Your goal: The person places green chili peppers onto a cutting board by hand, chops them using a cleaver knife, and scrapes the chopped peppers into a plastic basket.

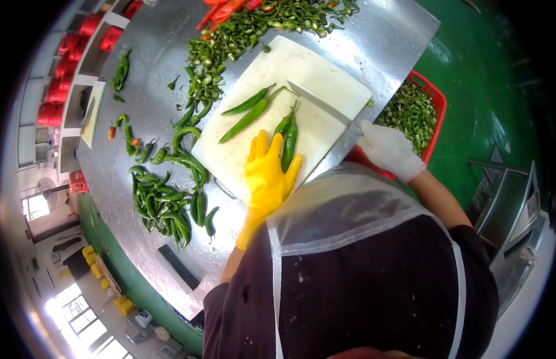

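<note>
My left hand, in a yellow rubber glove, lies over the near part of a white cutting board with its fingers spread. Between its fingers and thumb are two green chili peppers, side by side, close to or touching the glove. Two more green chilies lie farther left on the board, tips slanting apart. My right hand, in a white knit glove, is closed round the handle of a knife at the board's right edge. The blade rests low over the board, pointing away to the upper left; the handle is mostly hidden.
Whole green chilies are heaped on the metal table to the left. Chopped pieces and stem ends line its far side, with red peppers behind. A red basket of cut green pieces stands at the right.
</note>
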`<state>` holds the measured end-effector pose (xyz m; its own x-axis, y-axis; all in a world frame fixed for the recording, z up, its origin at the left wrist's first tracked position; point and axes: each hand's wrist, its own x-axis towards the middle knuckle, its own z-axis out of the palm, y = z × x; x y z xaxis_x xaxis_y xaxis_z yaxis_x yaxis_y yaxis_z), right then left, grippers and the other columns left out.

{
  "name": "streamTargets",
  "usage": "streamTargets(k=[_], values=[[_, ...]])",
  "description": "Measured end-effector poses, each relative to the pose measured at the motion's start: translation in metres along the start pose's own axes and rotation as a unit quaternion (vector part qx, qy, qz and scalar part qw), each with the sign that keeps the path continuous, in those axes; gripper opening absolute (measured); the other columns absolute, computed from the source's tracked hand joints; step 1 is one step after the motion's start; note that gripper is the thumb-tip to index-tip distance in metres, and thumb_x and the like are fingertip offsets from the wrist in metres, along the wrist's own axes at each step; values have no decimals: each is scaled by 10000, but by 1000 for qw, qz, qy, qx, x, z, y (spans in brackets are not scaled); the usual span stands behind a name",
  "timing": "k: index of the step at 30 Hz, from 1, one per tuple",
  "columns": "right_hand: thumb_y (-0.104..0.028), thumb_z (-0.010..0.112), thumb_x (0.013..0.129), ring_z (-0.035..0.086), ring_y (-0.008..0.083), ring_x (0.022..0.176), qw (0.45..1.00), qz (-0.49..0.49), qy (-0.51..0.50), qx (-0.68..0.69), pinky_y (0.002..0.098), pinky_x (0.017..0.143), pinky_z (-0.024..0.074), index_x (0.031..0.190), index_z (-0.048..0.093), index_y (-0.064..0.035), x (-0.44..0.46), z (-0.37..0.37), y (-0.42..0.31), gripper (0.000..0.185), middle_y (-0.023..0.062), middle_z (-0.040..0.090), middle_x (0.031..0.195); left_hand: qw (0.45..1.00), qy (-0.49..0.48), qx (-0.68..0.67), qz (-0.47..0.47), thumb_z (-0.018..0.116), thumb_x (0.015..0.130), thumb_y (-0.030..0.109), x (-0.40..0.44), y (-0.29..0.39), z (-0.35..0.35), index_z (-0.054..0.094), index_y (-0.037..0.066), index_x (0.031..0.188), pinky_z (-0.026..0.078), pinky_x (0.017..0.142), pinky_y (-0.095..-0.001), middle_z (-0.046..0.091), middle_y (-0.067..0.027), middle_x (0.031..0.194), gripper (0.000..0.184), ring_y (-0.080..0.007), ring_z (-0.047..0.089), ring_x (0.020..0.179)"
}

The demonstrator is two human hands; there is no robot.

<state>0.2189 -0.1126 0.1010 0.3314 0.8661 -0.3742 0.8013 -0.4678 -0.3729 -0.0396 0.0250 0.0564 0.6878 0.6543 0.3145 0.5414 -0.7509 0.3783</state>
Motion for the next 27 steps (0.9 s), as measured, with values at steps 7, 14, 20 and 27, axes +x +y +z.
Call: streamTargets(k=[7,14,20,27], values=[[-265,560,1034,718,398,700,987,-101,88,-83,541,620,565,1020,571,-63,-1,21,16,203,170,706,793,1000,5,-31,2,838,856,286,-2,-3,11,681,-37,1321,525,1037,-528,592,-370,1402,587,-537,607,1218],[-229,569,1016,716,367,665,979,-125,96,-129,513,574,562,975,579,-78,-7,16,13,157,146,704,773,999,-4,-42,2,826,867,235,0,-3,10,682,-41,1312,537,1014,-518,587,-359,1397,543,-522,621,1173],[-266,530,1040,723,401,791,991,-100,75,-47,524,692,576,1092,623,-86,-10,6,7,210,160,728,886,999,30,-40,-3,833,866,220,-3,-3,9,690,-47,1291,546,990,-517,612,-356,1350,522,-522,635,1129],[-277,510,1035,725,375,733,982,-171,51,-56,507,631,582,1032,633,-129,-11,-14,3,192,133,736,856,997,37,-67,-18,796,900,195,-4,-3,8,715,-38,1243,549,977,-523,663,-332,1277,423,-509,661,1085]])
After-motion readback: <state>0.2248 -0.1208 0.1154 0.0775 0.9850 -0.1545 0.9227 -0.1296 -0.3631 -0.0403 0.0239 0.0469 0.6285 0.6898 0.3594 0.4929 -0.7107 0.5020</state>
